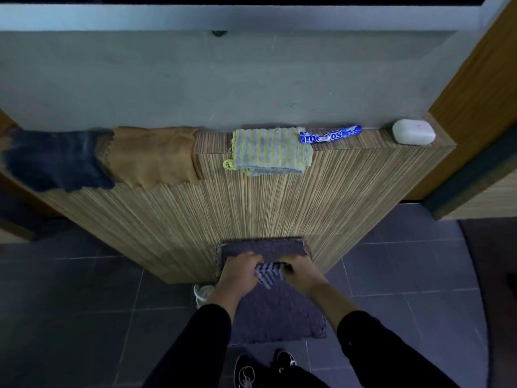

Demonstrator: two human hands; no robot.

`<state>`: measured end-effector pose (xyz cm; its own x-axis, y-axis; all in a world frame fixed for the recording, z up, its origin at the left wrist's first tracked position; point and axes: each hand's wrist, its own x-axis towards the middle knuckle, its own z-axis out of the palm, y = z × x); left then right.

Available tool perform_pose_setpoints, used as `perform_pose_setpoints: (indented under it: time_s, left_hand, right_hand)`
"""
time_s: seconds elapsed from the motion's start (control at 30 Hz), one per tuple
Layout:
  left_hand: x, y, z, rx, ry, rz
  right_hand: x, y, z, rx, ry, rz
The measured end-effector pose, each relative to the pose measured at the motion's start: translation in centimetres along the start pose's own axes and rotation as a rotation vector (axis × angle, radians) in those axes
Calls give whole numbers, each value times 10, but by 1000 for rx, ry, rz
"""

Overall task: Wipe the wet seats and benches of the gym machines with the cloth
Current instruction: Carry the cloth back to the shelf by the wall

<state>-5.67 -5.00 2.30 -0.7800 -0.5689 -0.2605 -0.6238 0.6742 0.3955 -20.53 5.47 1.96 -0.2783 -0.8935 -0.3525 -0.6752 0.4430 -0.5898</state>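
Step in hand: you look to be readying the cloth, not yet wiping; no gym seat or bench is in view.
Cloth: the small blue-and-white cloth sits bunched between your hands, above a grey towel draped over the near end of the wooden table.
Left hand: fingers curled closed on the cloth's left side.
Right hand: fingers closed on its right side.
Other things: a navy cloth, a tan cloth and a yellow-grey striped cloth lie at the far edge, beside a mint roll and a white case.
Next move: probably fold or wring the cloth flat, then carry it to a wet seat.
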Motion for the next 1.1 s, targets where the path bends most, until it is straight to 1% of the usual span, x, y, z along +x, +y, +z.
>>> perform_pose_setpoints:
  time_s: [0.13, 0.27, 0.3, 0.37, 0.4, 0.47, 0.5, 0.53, 0.57, 0.6, 0.63, 0.67, 0.7, 0.77, 0.8, 0.83, 0.87, 0.97, 1.0, 1.1]
  left_hand:
    - [12, 0, 8, 30, 55, -9]
    - [25, -11, 24, 13, 103, 36]
    - [28, -14, 31, 22, 105, 45]
    - [30, -19, 47, 33, 75, 69]
    - [29, -21, 58, 31, 47, 89]
    - [24, -25, 82, 50, -39, 117]
    - [21, -27, 94, 77, -104, 123]
    - [16, -29, 106, 99, -175, 115]
    - [10, -30, 116, 119, -239, 106]
    - [5, -30, 124, 121, -295, 93]
    - [-1, -29, 129, 104, -325, 87]
    - [-5, -28, 132, 72, -326, 83]
    - [-8, -27, 133, 47, -299, 84]
    - [-8, -27, 136, 4, -200, 100]
    - [-7, -27, 137, -19, -154, 99]
    - [-5, -25, 138, -40, -128, 70]
    - [-4, -23, 139, -83, -118, -6]
    - [3, -16, 142, -266, -129, -305]
    - [7, -16, 144, -275, -144, -344]
    - [19, -16, 145, -232, -160, -335]
  right_hand:
    - [11, 1, 0, -47, -35, -7]
    - [24, 11, 7, -78, 49, -22]
    - [26, 18, 13, -108, 43, -39]
    - [25, 32, 25, -185, -17, -10]
    - [27, 38, 35, -228, -42, 16]
    - [32, 55, 61, -260, -145, -40]
    - [35, 61, 74, -224, -214, -45]
    - [32, 68, 86, -135, -252, 16]
    - [30, 71, 95, -128, -278, 48]
    - [23, 73, 99, -144, -311, 45]
    - [15, 75, 104, -212, -334, 14]
    - [9, 79, 107, -252, -335, -12]
    - [2, 80, 106, -293, -263, -49]
    - [-2, 82, 108, -272, -152, -78]
    - [1, 82, 107, -267, -138, -69]
    - [5, 86, 110, -300, -91, -64]
    - [6, 86, 112, -311, -60, -45]
    - [6, 80, 112, -298, -112, 43]
    - [6, 82, 115, -299, -113, 58]
    - [3, 83, 119, -271, -80, 71]
